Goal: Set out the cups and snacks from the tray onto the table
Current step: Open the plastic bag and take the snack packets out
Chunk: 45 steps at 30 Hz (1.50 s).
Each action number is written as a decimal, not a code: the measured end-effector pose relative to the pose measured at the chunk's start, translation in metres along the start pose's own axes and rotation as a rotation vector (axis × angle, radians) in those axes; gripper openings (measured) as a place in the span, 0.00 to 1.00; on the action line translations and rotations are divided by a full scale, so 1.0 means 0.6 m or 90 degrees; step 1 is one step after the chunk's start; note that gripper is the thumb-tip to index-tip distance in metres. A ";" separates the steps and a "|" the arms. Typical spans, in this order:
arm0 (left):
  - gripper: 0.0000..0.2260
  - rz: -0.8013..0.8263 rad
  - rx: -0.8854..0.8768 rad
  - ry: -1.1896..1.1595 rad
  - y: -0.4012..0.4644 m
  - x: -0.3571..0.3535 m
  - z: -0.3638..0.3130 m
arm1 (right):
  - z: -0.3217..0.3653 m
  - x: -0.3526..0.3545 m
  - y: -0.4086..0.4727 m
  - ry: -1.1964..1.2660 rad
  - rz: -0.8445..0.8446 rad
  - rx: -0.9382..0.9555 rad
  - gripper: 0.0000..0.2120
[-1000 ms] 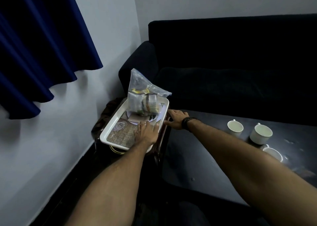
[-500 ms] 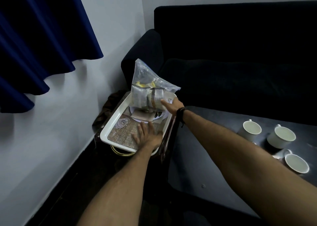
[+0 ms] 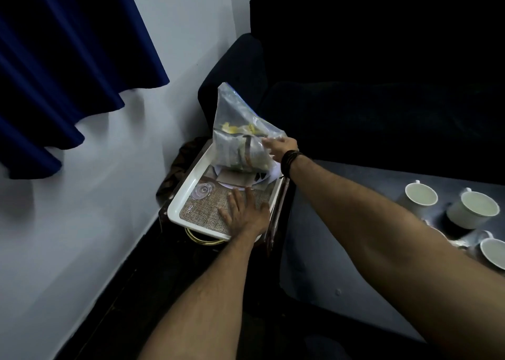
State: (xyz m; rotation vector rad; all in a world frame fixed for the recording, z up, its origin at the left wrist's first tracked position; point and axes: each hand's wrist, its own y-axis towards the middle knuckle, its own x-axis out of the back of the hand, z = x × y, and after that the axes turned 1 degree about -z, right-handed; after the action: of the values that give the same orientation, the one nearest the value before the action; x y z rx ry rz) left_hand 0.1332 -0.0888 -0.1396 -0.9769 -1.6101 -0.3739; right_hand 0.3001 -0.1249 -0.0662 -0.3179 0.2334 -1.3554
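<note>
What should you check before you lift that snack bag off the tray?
1. Right hand touching the snack bag: ok.
2. Fingers really closed on the bag: cannot tell.
3. Left hand flat on the tray, steadying it: ok.
4. Bare room on the table for the bag: ok.
5. Cups away from the landing spot: ok, grouped at the right.
6. Bag sealed: cannot tell.

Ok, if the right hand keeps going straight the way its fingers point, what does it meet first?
The clear snack bag standing in the white tray. The right hand points left at its side, fingertips at or just touching the plastic; contact is hard to confirm.
</note>
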 end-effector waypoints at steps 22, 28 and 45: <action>0.32 -0.047 -0.068 -0.158 -0.110 0.059 -0.142 | 0.107 0.331 -0.207 0.102 -0.015 0.221 0.06; 0.26 -0.032 -0.117 -0.244 -0.195 0.075 -0.208 | -0.004 0.376 -0.268 0.106 -0.068 0.175 0.06; 0.40 0.293 0.145 -0.660 -0.378 0.025 -0.286 | -0.185 0.461 -0.407 -0.122 -0.023 0.155 0.10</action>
State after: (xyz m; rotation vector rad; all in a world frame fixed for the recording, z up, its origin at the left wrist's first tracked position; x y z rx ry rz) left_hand 0.0744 -0.3388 -0.0173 -1.4220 -2.1616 0.7440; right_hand 0.0936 -0.4498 -0.0776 -0.2458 -0.0972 -1.3634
